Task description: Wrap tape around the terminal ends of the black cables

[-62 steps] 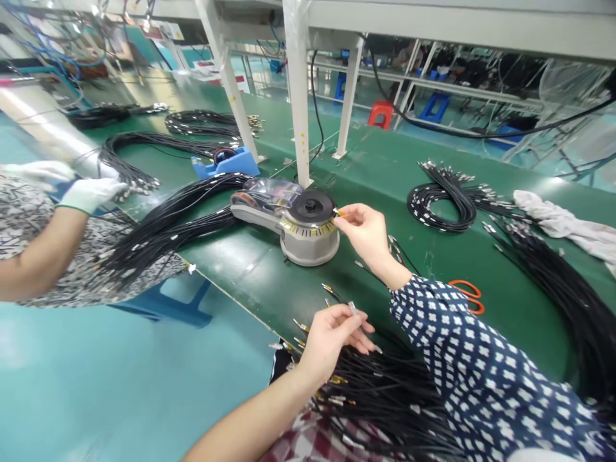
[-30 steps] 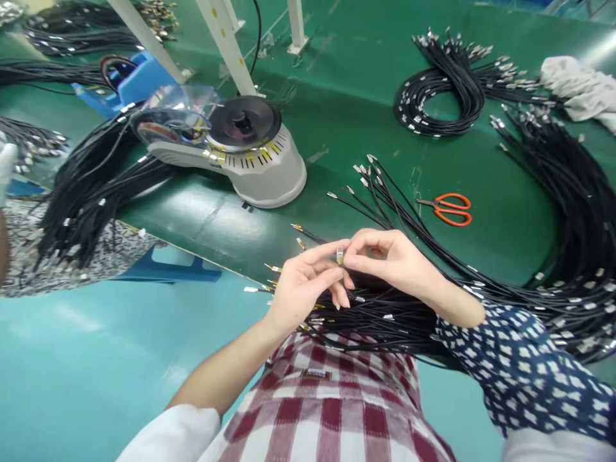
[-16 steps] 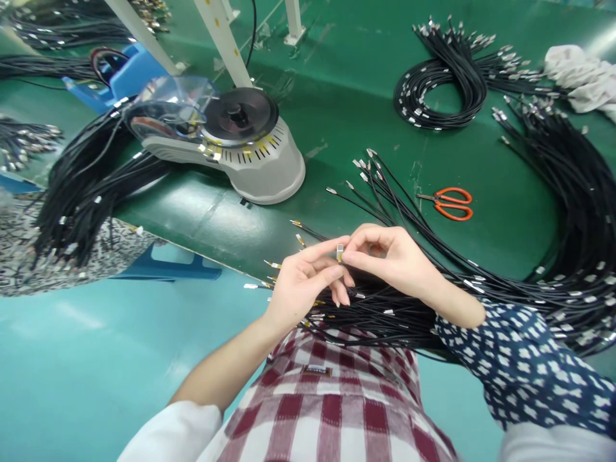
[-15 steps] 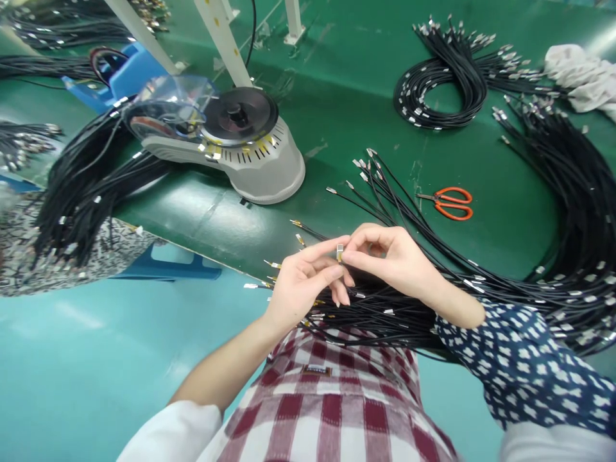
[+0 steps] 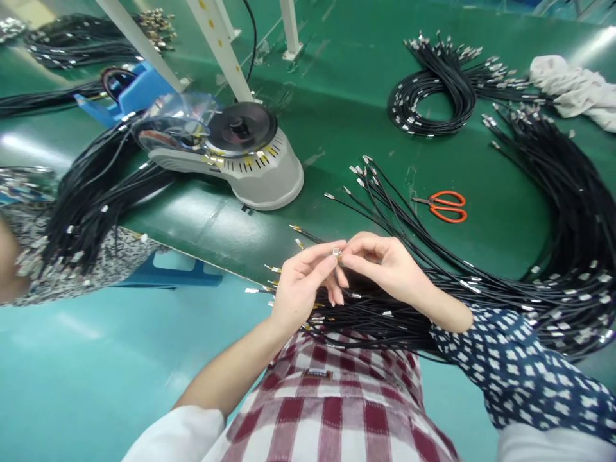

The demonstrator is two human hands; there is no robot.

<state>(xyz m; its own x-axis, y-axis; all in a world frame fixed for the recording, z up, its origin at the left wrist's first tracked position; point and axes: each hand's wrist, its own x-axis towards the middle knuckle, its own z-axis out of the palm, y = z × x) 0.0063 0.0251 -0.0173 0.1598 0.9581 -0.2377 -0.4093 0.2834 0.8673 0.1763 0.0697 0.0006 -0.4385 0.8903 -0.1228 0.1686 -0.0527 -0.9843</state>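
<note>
Between my fingertips is a small silver cable connector [image 5: 335,252] with a bit of yellow at its edge. My left hand [image 5: 297,289] pinches it between thumb and index finger, its other fingers curled beneath. From the other side, the thumb and index finger of my right hand [image 5: 385,262] close at the same cable end; exactly what they grip is partly hidden. Just below both hands, a thick bundle of black cables [image 5: 375,327] lies along the table edge above my lap. Several of its ends, at the left, carry yellow tape.
Orange-handled scissors [image 5: 447,208] lie behind my right hand. A grey rotary tape dispenser [image 5: 274,186] stands at the left rear, beside another cable bundle [image 5: 91,186]. Coiled cables [image 5: 399,109] and a white cloth [image 5: 572,86] are at the back right. Another person's arm [image 5: 9,263] shows at far left.
My left thumb has moved up onto the connector, covering more of it, and the fingertips of both hands are closer together. The view has shifted slightly. At far left, another person's arm has appeared.
</note>
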